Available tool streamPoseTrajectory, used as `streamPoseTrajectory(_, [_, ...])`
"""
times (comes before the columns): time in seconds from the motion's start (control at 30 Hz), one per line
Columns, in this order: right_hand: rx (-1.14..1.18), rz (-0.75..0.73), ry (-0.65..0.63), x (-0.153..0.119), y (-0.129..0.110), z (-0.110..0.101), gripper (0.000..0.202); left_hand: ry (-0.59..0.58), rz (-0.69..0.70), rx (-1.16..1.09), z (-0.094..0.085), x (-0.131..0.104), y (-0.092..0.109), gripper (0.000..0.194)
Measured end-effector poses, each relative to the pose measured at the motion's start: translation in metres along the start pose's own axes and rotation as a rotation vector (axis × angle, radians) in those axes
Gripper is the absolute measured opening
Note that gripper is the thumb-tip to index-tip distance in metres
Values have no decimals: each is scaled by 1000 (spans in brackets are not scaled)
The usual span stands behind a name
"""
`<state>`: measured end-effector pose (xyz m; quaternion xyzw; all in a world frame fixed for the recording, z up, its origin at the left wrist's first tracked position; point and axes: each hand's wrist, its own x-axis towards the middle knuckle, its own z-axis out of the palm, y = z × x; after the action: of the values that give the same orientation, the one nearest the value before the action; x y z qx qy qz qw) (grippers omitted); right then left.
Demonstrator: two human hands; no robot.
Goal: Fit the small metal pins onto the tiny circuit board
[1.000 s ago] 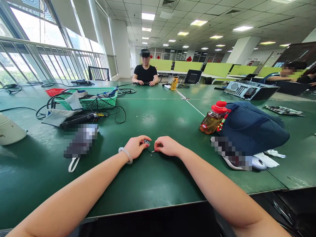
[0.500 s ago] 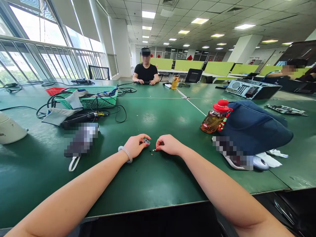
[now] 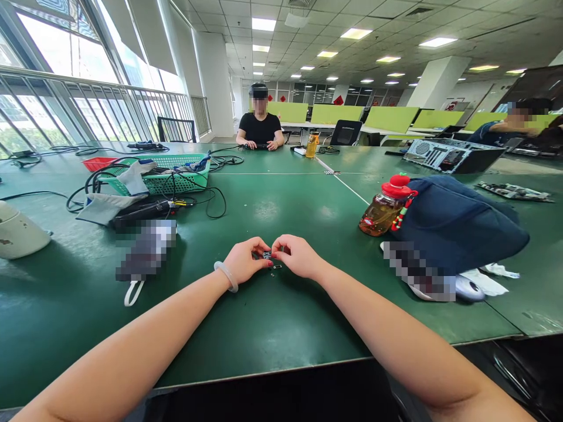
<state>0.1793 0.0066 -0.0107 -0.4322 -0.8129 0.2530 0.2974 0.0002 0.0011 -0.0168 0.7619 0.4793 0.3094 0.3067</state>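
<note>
Between the thumb and fingers of my left hand (image 3: 244,259), which wears a pale bangle (image 3: 226,275), is a small grey-and-silver piece that looks like a circuit board (image 3: 266,255). My right hand (image 3: 298,256) is closed in a pinch at the right edge of this piece. Its fingertips touch or nearly touch the board, and whatever lies between them is too small to make out. Just below the fingertips, a tiny dark part with a light centre (image 3: 277,266) lies on the green tabletop (image 3: 264,328), with smaller bits beside it.
Left of my hands are a blurred-out object with a white strap (image 3: 133,292), a cable-filled green basket (image 3: 176,183) and a pale rounded object (image 3: 20,231). To the right stand a red-lidded bottle (image 3: 382,211), a navy cap (image 3: 457,228) and a mouse (image 3: 468,289). A person (image 3: 259,126) sits opposite.
My right hand has moved left and slightly up from the small parts on the table to the board in my left hand. The tiny dark part now lies free below my fingers.
</note>
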Motion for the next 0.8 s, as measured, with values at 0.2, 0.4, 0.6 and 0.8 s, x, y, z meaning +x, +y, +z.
streamPoseTrajectory(0.2, [-11, -90, 69, -3, -7, 0, 8, -13, 35, -97, 1, 1, -2, 26])
streamPoseTrajectory(0.4, [-18, -69, 46, -3, -5, -2, 4, 24, 52, -70, -1, 0, 0, 25])
streamPoseTrajectory(0.6, [-15, 92, -51, -1, 1, 2, 22, 59, 71, 2, -2, 0, -2, 23])
streamPoseTrajectory(0.8, [-19, 55, -65, 0, 2, 6, 23, 37, 91, 45, -1, -1, 1, 19])
